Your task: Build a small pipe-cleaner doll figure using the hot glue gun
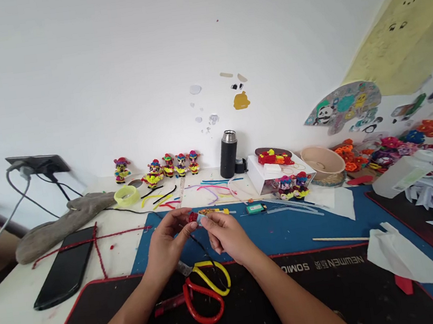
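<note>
My left hand (168, 241) and my right hand (226, 235) meet above the blue mat (289, 229), both with fingers pinched. Between the fingertips sits a small red fuzzy craft piece (193, 217) with a pale blue bit beside it. A thin black strand (203, 249) hangs from the fingers toward the scissors. The red and yellow scissors (204, 291) lie on the black mat (338, 295) just under my hands.
Small colourful figures (161, 168) line the wall beside a black flask (228, 154). Also on the table: a tape roll (127, 195), loose pipe cleaners (208, 188), a white box (277, 172), a bowl (323, 161), a dark phone (67, 266), white paper (400, 257) and a wooden stick (340, 239).
</note>
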The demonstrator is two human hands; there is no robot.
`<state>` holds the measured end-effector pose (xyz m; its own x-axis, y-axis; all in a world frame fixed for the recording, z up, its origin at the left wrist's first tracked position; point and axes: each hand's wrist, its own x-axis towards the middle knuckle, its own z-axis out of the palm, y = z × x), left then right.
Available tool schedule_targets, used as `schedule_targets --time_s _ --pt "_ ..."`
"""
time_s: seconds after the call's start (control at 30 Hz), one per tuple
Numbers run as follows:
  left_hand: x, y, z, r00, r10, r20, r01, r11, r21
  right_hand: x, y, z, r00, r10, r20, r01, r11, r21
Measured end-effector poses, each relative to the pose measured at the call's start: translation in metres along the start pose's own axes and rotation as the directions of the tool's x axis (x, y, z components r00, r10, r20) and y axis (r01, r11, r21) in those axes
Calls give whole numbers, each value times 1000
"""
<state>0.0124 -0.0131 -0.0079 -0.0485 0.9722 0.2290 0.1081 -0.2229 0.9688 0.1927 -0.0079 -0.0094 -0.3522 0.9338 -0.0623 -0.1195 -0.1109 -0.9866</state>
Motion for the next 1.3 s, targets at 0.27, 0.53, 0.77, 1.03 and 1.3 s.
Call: schedule_targets --time_s 0.27,0.53,0.77,1.03,1.3 --pt "0 0 1 998 -53 21 53 999 -6 3 3 -2 999 -20 -25 18 998 -59" --pt "-2 -3 3 998 -54 10 54 998 30 4 5 -2 999 -16 -36 14 998 -59" --pt "-4 -7 3 996 -86 -4 86 996 -21 3 5 -4 999 -6 -32 4 996 -84" --pt "-5 -6 5 996 -85 0 85 996 -16 4 8 -6 1000 15 -17 -17 996 -83" --pt "-2 -2 1 998 54 -12 -52 990 132 1 3 4 1000 -6 -3 6 1000 -26"
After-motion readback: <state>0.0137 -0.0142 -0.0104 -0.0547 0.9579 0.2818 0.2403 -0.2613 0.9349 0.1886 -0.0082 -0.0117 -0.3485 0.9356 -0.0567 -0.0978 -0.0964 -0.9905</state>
